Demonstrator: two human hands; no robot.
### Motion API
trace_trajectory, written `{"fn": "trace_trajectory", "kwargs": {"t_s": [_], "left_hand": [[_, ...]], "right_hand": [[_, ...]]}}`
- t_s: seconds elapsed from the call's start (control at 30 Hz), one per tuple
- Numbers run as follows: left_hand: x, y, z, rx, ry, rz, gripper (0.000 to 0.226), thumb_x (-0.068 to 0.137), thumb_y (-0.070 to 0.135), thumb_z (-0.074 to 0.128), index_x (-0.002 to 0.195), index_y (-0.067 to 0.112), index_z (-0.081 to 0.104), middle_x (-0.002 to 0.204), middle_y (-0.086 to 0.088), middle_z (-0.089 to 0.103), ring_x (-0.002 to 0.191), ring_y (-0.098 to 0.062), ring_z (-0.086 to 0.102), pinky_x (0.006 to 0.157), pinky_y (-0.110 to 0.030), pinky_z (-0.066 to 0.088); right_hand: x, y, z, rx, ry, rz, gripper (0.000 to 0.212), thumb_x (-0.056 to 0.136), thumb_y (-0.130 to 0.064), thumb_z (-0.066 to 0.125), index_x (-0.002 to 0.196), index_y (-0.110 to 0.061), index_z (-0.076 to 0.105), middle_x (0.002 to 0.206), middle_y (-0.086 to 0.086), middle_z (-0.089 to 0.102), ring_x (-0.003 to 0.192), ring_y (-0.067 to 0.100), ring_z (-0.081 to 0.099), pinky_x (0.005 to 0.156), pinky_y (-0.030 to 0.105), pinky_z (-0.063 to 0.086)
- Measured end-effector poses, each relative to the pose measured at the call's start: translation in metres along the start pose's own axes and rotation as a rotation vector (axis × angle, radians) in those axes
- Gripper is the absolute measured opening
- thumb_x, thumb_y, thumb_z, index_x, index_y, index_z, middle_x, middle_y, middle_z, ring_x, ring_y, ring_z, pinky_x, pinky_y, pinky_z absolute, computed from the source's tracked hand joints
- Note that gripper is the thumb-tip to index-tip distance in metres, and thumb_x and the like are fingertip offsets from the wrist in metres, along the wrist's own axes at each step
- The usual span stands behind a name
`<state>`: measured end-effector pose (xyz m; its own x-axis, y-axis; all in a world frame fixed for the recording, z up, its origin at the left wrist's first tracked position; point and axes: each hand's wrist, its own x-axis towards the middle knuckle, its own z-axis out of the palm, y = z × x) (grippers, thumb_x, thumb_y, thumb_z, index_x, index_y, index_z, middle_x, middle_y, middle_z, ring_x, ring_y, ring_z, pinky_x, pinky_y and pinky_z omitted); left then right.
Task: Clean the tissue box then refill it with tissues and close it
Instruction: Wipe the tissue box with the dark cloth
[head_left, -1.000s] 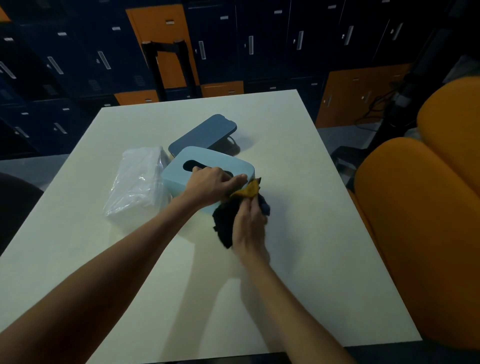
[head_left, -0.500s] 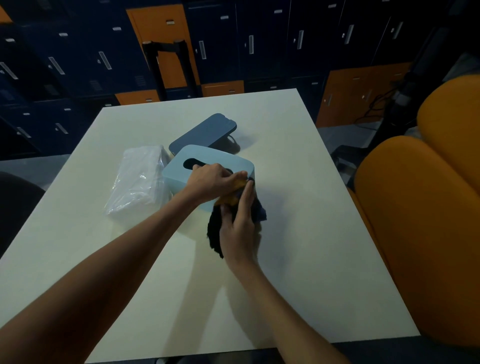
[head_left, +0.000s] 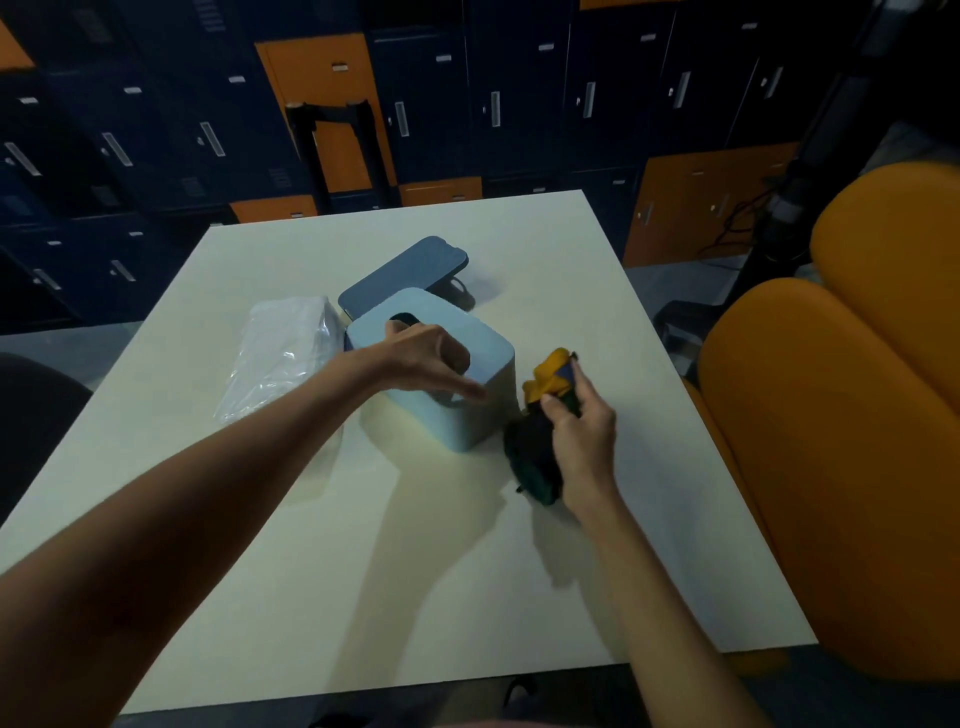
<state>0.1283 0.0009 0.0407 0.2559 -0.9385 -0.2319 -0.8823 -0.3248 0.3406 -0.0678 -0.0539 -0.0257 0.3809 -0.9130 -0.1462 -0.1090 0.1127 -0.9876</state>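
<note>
The right hand (head_left: 582, 441) is gripping a bunched cleaning cloth (head_left: 540, 431), fingers and thumb closed around its middle, so that a yellow fold is sticking up past the fingertips and a dark green and navy mass is bulging out below the palm toward the white table (head_left: 597, 291). The left hand (head_left: 431, 358) is reaching over the light blue tissue box (head_left: 467, 405) with its fingers spread and curved, thumb on the far side near the dark oval slot in the top and forefinger pointing along the near edge; it is lying on or just above the top, and whether it is actually clasping the box cannot be told. The box is sitting on the table just to the left of the cloth-holding hand, close beside the cloth but apparently not touching it. Beyond the left hand, a dark blue lid (head_left: 400, 275) is lying tilted behind the box, one end raised. To the left of the left forearm, a clear plastic pack of tissues (head_left: 275, 353) is lying beside the box. To the right of the gripping hand, orange seat cushions (head_left: 831, 415) are crowding the table's edge, and dark blue and orange lockers (head_left: 467, 104) are filling the background.
</note>
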Motion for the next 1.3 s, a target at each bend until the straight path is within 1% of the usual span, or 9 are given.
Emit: {"fn": "trace_trajectory", "kwargs": {"t_s": [0.1,0.17,0.3,0.47,0.6,0.7,0.87,1.03,1.3], "left_hand": [[-0.011,0.001,-0.014,0.212,-0.105,-0.054,0.036,0.078,0.057,0.066,0.092,0.023,0.066,0.097,0.01,0.062,0.101,-0.015,0.053,0.105,-0.052,0.013],[-0.02,-0.002,-0.022,0.336,-0.195,-0.105,0.042,0.079,0.047,0.068,0.116,0.028,0.062,0.132,0.012,0.049,0.127,-0.016,0.041,0.108,-0.059,0.003],[-0.033,-0.013,-0.037,0.361,-0.313,-0.23,0.064,0.079,0.018,0.068,0.138,0.034,0.046,0.153,0.011,0.027,0.143,-0.018,0.025,0.11,-0.056,0.014],[-0.028,-0.011,-0.037,0.098,-0.093,-0.327,0.03,0.086,0.016,0.056,0.114,0.012,0.067,0.117,-0.012,0.063,0.106,-0.03,0.059,0.089,-0.039,0.049],[-0.009,-0.002,-0.015,0.029,0.138,-0.368,0.049,0.092,0.05,0.052,0.095,0.002,0.06,0.091,-0.014,0.061,0.078,-0.025,0.056,0.065,-0.034,0.044],[-0.005,0.005,0.005,0.024,0.163,-0.354,0.05,0.087,0.054,0.059,0.089,0.007,0.045,0.09,-0.009,0.051,0.079,-0.023,0.046,0.062,-0.032,0.033],[0.0,-0.003,0.017,-0.23,0.245,-0.247,0.051,0.081,0.052,0.067,0.109,0.01,0.06,0.091,-0.01,0.059,0.083,-0.026,0.052,0.063,-0.033,0.034],[0.007,-0.005,0.013,-0.333,0.216,-0.248,0.067,0.086,0.064,0.051,0.091,-0.001,0.06,0.074,-0.009,0.049,0.068,-0.022,0.043,0.06,-0.033,0.028],[0.017,-0.01,0.01,-0.23,0.09,-0.233,0.058,0.091,0.062,0.042,0.087,0.006,0.059,0.082,-0.013,0.058,0.072,-0.023,0.051,0.062,-0.034,0.036]], "right_hand": [[0.011,-0.006,-0.011,0.044,0.058,0.005,0.056,0.091,-0.01,0.058,0.143,-0.027,0.043,0.135,0.002,0.055,0.122,0.021,0.05,0.107,0.038,0.041],[0.014,-0.007,-0.014,0.063,0.077,0.011,0.055,0.091,-0.009,0.057,0.142,-0.024,0.044,0.132,0.001,0.057,0.121,0.02,0.052,0.105,0.036,0.042],[0.014,-0.005,-0.015,0.081,0.077,0.017,0.055,0.091,-0.007,0.057,0.141,-0.024,0.045,0.115,-0.01,0.058,0.115,0.016,0.054,0.105,0.035,0.043],[0.013,-0.005,-0.01,0.059,0.068,0.012,0.055,0.09,-0.009,0.058,0.141,-0.025,0.047,0.114,-0.012,0.058,0.112,0.014,0.053,0.106,0.04,0.043],[0.012,-0.004,-0.002,0.035,0.032,0.003,0.055,0.09,-0.01,0.058,0.142,-0.025,0.045,0.132,0.0,0.058,0.121,0.02,0.052,0.107,0.04,0.042],[0.01,-0.002,0.003,0.044,0.012,0.014,0.055,0.09,-0.011,0.058,0.141,-0.026,0.045,0.132,0.0,0.058,0.121,0.02,0.053,0.107,0.042,0.042],[0.007,-0.006,0.001,0.101,0.026,0.03,0.049,0.093,-0.015,0.056,0.14,-0.027,0.047,0.132,-0.001,0.058,0.12,0.02,0.053,0.106,0.041,0.043],[-0.006,-0.004,0.019,0.06,0.05,0.065,0.054,0.081,-0.049,0.045,0.135,-0.047,0.043,0.13,-0.004,0.059,0.114,0.021,0.057,0.099,0.046,0.047],[-0.068,0.008,0.091,0.026,-0.204,0.103,0.049,0.102,-0.026,0.036,0.15,-0.027,0.026,0.15,0.001,0.038,0.134,0.017,0.036,0.108,0.023,0.026]]}}
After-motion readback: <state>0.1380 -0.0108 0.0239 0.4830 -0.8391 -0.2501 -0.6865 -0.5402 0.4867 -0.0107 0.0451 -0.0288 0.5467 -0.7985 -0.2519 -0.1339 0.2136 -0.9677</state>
